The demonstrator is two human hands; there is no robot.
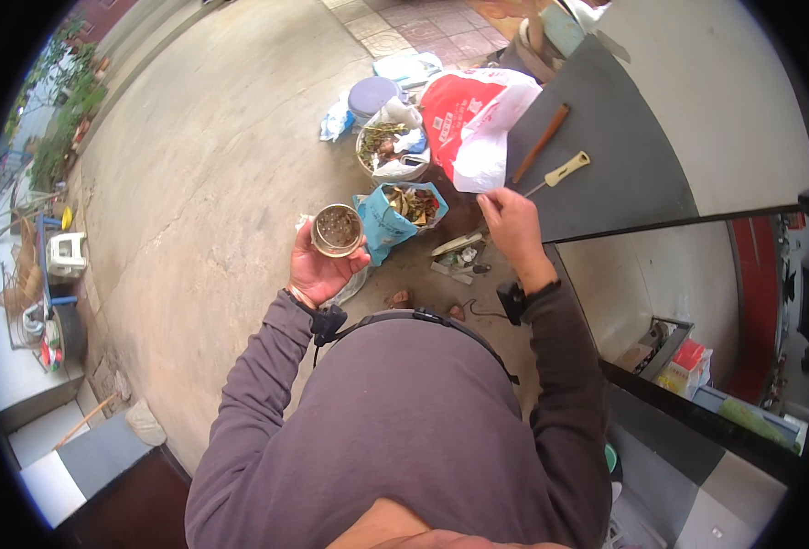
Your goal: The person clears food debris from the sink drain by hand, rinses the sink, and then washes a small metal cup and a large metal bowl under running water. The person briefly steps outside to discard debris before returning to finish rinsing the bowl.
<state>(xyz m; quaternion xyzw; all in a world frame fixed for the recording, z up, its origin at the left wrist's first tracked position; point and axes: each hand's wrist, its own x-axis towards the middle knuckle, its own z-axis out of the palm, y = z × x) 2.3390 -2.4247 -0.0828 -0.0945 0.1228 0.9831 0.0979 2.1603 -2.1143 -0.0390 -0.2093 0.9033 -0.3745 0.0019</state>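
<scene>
My left hand point(325, 271) holds a small round metal strainer cup point(336, 230), tilted so its perforated bottom and brown residue show. On the right, my right hand point(514, 226) has its thumb and fingertips pressed together at the lower edge of a red and white plastic bag point(466, 117). Whether anything is pinched there is too small to tell. Between my hands stands a blue bag point(385, 223) filled with plant scraps point(415, 204). Behind it is a bucket of refuse point(391, 144), lined with a pale bag and holding stems and crumpled paper.
A lidded bucket point(375, 96) stands farther back. Against the grey wall base point(610, 137) at right are a wooden stick point(542, 143) and a tool with a cream handle point(568, 168). Debris point(461, 259) lies near my feet. A white stool point(67, 254) is far left.
</scene>
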